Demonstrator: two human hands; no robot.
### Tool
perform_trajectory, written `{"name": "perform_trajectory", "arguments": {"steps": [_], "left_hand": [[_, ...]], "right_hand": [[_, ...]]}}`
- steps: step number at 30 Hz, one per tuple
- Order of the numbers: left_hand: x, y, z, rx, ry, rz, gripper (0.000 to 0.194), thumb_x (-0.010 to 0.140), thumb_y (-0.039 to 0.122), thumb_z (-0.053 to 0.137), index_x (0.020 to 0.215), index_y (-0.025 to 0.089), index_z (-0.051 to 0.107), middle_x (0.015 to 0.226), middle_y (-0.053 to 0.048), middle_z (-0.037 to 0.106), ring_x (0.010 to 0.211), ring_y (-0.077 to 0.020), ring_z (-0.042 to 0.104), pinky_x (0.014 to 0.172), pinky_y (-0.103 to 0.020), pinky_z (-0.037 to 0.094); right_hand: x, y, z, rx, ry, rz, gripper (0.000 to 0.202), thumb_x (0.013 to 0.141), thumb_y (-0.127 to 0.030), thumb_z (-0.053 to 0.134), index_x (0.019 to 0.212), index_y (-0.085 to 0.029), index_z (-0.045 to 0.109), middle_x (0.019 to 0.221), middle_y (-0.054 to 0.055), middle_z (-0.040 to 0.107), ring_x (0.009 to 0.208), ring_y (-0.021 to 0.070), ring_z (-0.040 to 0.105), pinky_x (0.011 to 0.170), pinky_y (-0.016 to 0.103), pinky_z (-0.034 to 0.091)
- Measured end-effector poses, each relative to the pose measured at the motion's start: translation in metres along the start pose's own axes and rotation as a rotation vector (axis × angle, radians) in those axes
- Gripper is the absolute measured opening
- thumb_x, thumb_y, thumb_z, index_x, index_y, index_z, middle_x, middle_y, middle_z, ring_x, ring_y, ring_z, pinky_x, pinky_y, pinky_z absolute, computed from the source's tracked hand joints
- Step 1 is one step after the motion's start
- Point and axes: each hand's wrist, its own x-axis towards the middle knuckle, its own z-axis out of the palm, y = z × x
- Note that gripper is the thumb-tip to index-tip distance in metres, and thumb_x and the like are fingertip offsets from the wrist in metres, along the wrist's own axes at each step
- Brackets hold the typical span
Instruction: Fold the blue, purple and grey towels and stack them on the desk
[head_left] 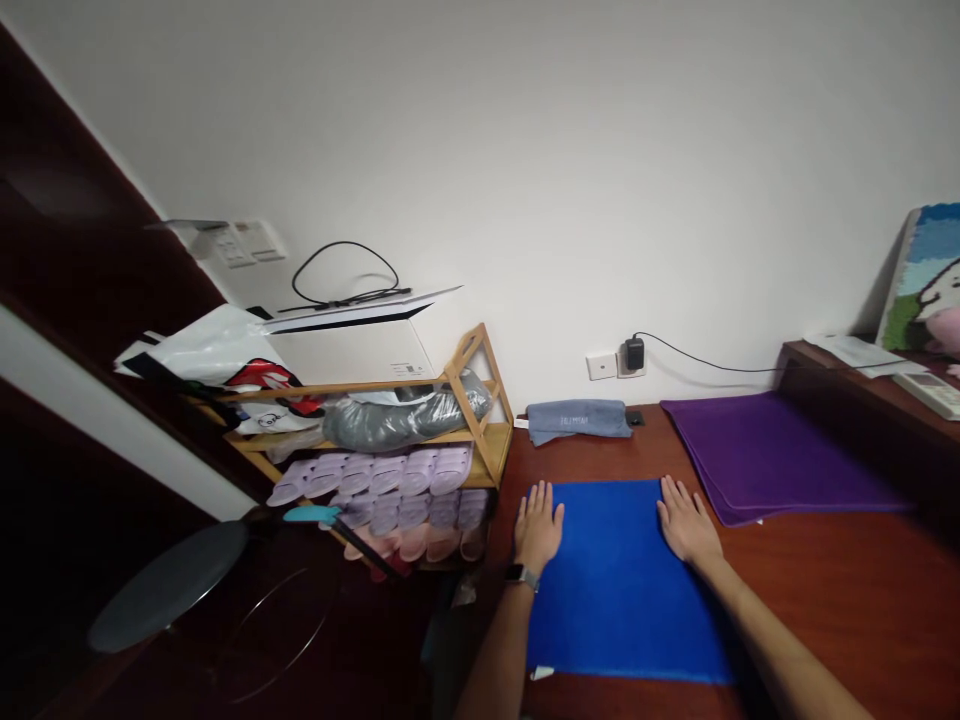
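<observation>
A blue cloth [619, 580] lies flat on the brown wooden table, a small white tag at its near left corner. My left hand [538, 528] rests palm down on its far left corner, fingers stretched out. On the far right corner, my right hand [688, 522] lies flat with its fingers extended. Right of that hand is a folded purple cloth [780, 455]. Beyond the blue cloth, near the wall, a folded grey-blue cloth [576, 421] with lettering lies on the table.
Left of the table stands a wooden rack [480, 430] with lilac slippers [386, 472] and a white box [360, 352]. A round stool [172, 585] is at lower left. A black adapter [634, 352] is plugged into the wall. A raised shelf [825, 365] borders the right.
</observation>
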Motion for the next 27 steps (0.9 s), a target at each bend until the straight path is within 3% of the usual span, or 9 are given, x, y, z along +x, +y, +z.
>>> {"name": "perform_trajectory", "arguments": {"steps": [3, 9, 14, 17, 21, 23, 25, 27], "left_hand": [[-0.001, -0.022, -0.001, -0.002, 0.024, -0.019, 0.061, 0.108, 0.04, 0.024, 0.162, 0.014, 0.035, 0.168, -0.01, 0.034, 0.156, -0.0244, 0.029, 0.128, -0.045, 0.027], [-0.003, -0.016, 0.005, 0.0, 0.073, -0.015, 0.06, 0.108, 0.038, 0.025, 0.162, 0.014, 0.036, 0.167, -0.011, 0.036, 0.156, -0.0247, 0.03, 0.127, -0.045, 0.028], [-0.003, -0.013, -0.007, 0.024, 0.119, 0.026, 0.06, 0.108, 0.04, 0.026, 0.16, 0.012, 0.04, 0.165, -0.013, 0.04, 0.156, -0.0257, 0.032, 0.129, -0.049, 0.023], [-0.001, 0.025, -0.013, -0.007, 0.145, 0.155, 0.061, 0.109, 0.041, 0.022, 0.161, 0.014, 0.039, 0.165, -0.011, 0.04, 0.156, -0.0243, 0.03, 0.13, -0.048, 0.022], [-0.003, 0.117, 0.003, -0.12, 0.079, 0.333, 0.062, 0.11, 0.044, 0.018, 0.163, 0.016, 0.035, 0.167, -0.008, 0.036, 0.157, -0.0216, 0.029, 0.129, -0.044, 0.026], [-0.005, 0.153, 0.015, -0.155, 0.034, 0.355, 0.063, 0.11, 0.045, 0.017, 0.163, 0.016, 0.035, 0.167, -0.007, 0.037, 0.157, -0.0216, 0.028, 0.129, -0.042, 0.026], [-0.006, 0.162, 0.022, -0.168, 0.01, 0.332, 0.064, 0.109, 0.046, 0.016, 0.162, 0.017, 0.037, 0.166, -0.007, 0.038, 0.156, -0.0215, 0.029, 0.129, -0.041, 0.026], [-0.006, 0.139, 0.023, -0.169, 0.01, 0.29, 0.064, 0.109, 0.046, 0.016, 0.162, 0.017, 0.037, 0.166, -0.008, 0.037, 0.156, -0.0228, 0.03, 0.129, -0.044, 0.026]], "right_hand": [[0.001, 0.002, -0.003, -0.007, -0.028, 0.003, 0.07, 0.104, -0.04, 0.01, 0.166, -0.01, 0.017, 0.173, 0.005, 0.02, 0.16, 0.023, 0.015, 0.13, 0.045, 0.01], [-0.003, 0.003, -0.006, -0.006, -0.05, -0.022, 0.07, 0.104, -0.042, 0.012, 0.167, -0.01, 0.018, 0.174, 0.005, 0.019, 0.16, 0.0226, 0.015, 0.13, 0.045, 0.014], [-0.011, 0.001, -0.003, -0.01, -0.04, -0.038, 0.07, 0.104, -0.042, 0.011, 0.166, -0.011, 0.022, 0.172, 0.004, 0.021, 0.16, 0.0222, 0.017, 0.13, 0.044, 0.013], [-0.011, 0.0, -0.002, 0.006, -0.022, -0.044, 0.07, 0.104, -0.042, 0.01, 0.166, -0.01, 0.022, 0.172, 0.005, 0.022, 0.16, 0.0219, 0.017, 0.13, 0.044, 0.013], [-0.01, 0.001, -0.002, 0.01, -0.012, -0.053, 0.07, 0.104, -0.039, 0.012, 0.165, -0.008, 0.023, 0.172, 0.007, 0.023, 0.16, 0.0227, 0.016, 0.13, 0.044, 0.014], [-0.009, 0.002, -0.002, 0.011, -0.018, -0.071, 0.069, 0.103, -0.037, 0.013, 0.165, -0.006, 0.024, 0.172, 0.007, 0.023, 0.16, 0.0233, 0.016, 0.13, 0.044, 0.014], [-0.009, 0.003, -0.001, 0.013, -0.02, -0.076, 0.069, 0.103, -0.037, 0.013, 0.164, -0.006, 0.024, 0.172, 0.008, 0.024, 0.16, 0.0234, 0.016, 0.13, 0.044, 0.013], [-0.009, 0.003, 0.0, 0.018, -0.004, -0.067, 0.07, 0.104, -0.038, 0.013, 0.165, -0.006, 0.023, 0.171, 0.008, 0.024, 0.16, 0.0232, 0.017, 0.13, 0.045, 0.013]]}}
